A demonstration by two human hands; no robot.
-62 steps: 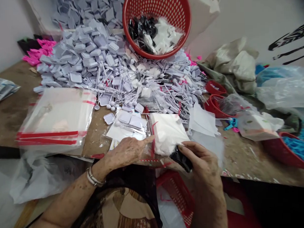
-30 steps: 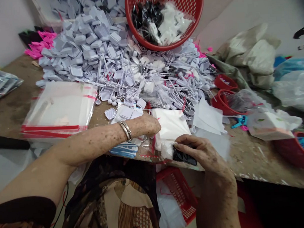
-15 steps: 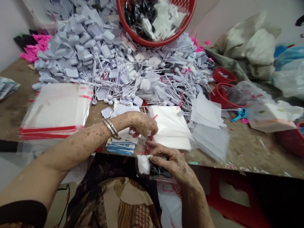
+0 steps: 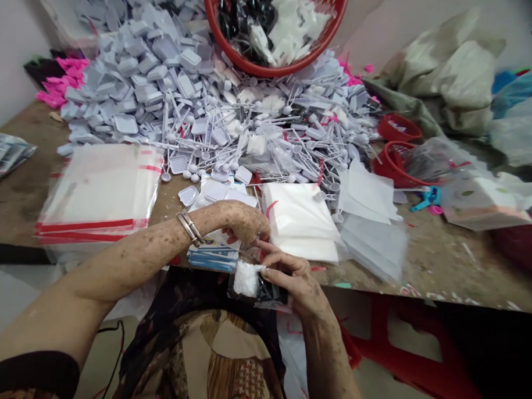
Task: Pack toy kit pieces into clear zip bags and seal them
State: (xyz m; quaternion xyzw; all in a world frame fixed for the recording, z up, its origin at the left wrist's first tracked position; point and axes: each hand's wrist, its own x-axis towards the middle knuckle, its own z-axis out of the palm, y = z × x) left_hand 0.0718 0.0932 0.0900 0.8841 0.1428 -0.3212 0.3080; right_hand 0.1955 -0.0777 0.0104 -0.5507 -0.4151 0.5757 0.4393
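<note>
Brown tabletop, scuffed, spans the view. Pale grey plastic heap piled across the back: ribbed little trays mostly left, thin-handled spoons mostly centre and right. Red perforated basket at top centre, behind the spoons, with black and white packaged pieces inside. Clear plastic bags in a flat stack at left, red strips along near edge. Crumpled grey-green sacking at far right. White sheet stack just right of the hands, looser translucent sheets beside it.

Left hand: reaches in over the table, palm down, fingers curled, tips close to the other hand; fingertips partly hidden, can't tell if it grips anything. Right hand: thumb and fingers pinched on the edge of a small white packet, which sits at the table's near edge, below the left hand. Black packet lies right against it, under the right fingers. Blue-and-white cards stacked just left of the packets. Silvery bangles on left wrist.
</note>
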